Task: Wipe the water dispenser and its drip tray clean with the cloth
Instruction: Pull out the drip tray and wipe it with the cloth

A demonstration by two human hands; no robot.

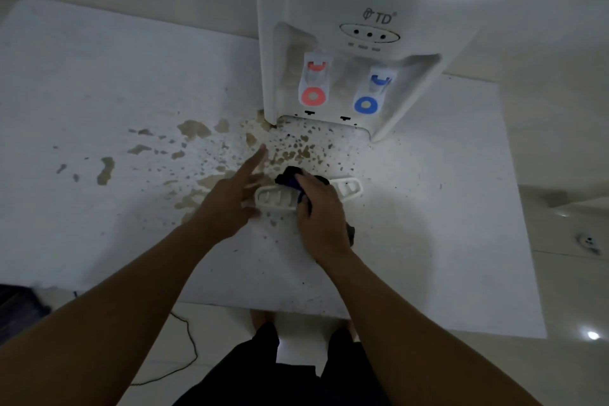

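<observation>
I see the white water dispenser [362,26] standing in the upper centre and right of the frame, on a white table [82,76], with a red tap [314,82] and a blue tap [370,95] in its recess. The drip tray [280,198] is out of the machine and lies on the table just below centre, in front of the dispenser, its two ends showing either side of my right hand [321,217]. That hand is closed around the dark blue cloth [291,178] and presses it onto the middle of the tray. My left hand [230,204] is open, fingers spread, resting at the tray's left end; its forefinger points up toward the dispenser's base. The two hands are close together but not touching, as far as I can tell. Brown stains [194,128] are splashed over the table from centre left to the foot of the dispenser. A thin cable [191,339] trails on the floor at lower left.
</observation>
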